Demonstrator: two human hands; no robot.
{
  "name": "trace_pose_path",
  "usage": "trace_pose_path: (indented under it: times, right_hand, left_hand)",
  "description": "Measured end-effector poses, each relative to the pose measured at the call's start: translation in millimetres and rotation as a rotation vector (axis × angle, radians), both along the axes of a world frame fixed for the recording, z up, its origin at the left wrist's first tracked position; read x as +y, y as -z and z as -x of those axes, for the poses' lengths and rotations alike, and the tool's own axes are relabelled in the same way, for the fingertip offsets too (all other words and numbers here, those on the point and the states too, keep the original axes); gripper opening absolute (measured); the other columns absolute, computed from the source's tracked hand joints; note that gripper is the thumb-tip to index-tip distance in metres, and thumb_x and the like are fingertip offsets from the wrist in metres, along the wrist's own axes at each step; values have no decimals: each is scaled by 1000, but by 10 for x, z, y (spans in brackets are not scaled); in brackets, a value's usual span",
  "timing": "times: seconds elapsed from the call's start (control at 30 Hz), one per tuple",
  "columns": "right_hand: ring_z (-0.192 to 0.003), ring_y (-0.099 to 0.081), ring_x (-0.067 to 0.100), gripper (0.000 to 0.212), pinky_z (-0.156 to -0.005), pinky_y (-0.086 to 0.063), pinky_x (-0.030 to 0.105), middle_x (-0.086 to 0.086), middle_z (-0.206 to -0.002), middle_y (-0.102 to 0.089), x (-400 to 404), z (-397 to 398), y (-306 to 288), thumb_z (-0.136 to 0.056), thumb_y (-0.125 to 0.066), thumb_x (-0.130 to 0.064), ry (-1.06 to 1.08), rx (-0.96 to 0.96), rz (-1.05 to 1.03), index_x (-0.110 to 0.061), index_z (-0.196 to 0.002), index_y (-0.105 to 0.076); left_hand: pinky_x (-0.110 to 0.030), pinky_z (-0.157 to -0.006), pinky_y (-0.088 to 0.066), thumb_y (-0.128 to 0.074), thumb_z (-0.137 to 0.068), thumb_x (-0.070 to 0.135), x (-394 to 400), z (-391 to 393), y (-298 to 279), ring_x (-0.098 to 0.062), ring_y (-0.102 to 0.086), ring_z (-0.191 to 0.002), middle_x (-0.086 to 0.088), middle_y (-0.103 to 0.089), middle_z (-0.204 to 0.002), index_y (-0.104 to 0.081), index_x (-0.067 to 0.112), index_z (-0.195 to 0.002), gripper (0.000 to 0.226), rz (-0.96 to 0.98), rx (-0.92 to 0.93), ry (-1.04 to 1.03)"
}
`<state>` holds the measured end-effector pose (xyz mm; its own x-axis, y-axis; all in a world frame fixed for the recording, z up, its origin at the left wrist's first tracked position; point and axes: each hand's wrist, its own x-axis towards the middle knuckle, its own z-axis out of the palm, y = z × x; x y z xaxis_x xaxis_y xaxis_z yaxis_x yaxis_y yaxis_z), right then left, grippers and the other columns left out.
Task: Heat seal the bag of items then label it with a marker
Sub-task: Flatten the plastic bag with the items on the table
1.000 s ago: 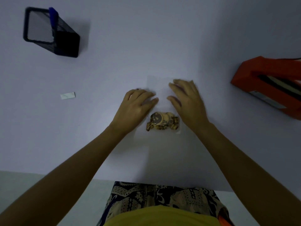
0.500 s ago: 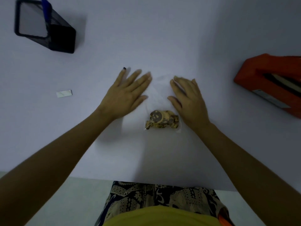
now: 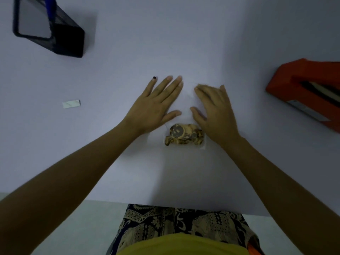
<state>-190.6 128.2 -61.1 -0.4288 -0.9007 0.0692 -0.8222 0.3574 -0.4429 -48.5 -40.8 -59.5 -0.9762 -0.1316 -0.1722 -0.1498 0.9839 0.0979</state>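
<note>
A clear plastic bag (image 3: pixel 186 104) lies flat on the white table (image 3: pixel 165 43), with a clump of brown and gold items (image 3: pixel 184 134) at its near end. My left hand (image 3: pixel 156 107) lies flat, fingers straight and spread, on the bag's left side. My right hand (image 3: pixel 215 111) rests on the bag's right side with fingers nearly straight. The bag's far, empty part shows between the two hands. An orange heat sealer (image 3: pixel 305 89) sits at the right edge. A blue marker (image 3: pixel 49 7) stands in the black mesh pen holder (image 3: pixel 55 32) at the far left.
A small white slip (image 3: pixel 71 103) lies on the table to the left. The table's near edge runs just above my lap.
My left hand went from loosely curled beside the bag to flat with fingers stretched forward. My right hand stayed on the bag's right side.
</note>
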Motion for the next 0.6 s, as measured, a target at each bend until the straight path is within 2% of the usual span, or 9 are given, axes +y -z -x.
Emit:
trace_pose_path:
  times: [0.07,0.13,0.23,0.4,0.6]
  right_hand:
    - [-134,-41,30,53,-117,-19,51,15,-142,-48,-81,-34,-34,-93,-52,-30,-31,-10,-49,-2,-138,-45]
    - [-144,-24,31,59,-118,-12,51,12,-153,-34,-114,-32,-37,-96,-43,-39,-111,8,-156,-6,-145,-34]
    - [-148,-6,31,67,-117,-4,57,2,-160,-16,-30,154,-39,-98,-25,-55,-230,134,-355,-17,-152,-16]
    - [-147,-3,35,68,-115,-3,63,0,-161,-12,274,474,-76,-97,-16,-59,-267,243,-489,-20,-153,-11]
    - [-147,-6,33,61,-117,1,57,6,-158,-22,156,398,-194,-101,-22,-47,-103,138,-387,-11,-150,-21]
  left_hand:
    - [-47,-121,-10,-21,-99,57,8,2,0,-22,-7,-149,-6,-8,-161,-8,11,-152,72,8,-9,-6]
    - [-48,-121,-10,-20,-98,59,5,-3,2,-22,-6,-149,-7,-8,-161,-8,10,-152,74,4,-15,-5]
    - [-48,-122,-10,-19,-96,63,-16,-9,-3,-22,-5,-149,-7,-6,-161,-7,10,-152,78,-2,-23,10]
    - [-47,-122,-10,-19,-93,68,-44,-19,-5,-22,-3,-149,-6,-3,-162,-4,11,-152,84,1,-55,23]
    - [-47,-122,-10,-19,-94,68,-50,-16,-15,-22,-3,-149,-6,-4,-161,-4,11,-152,83,2,-49,21]
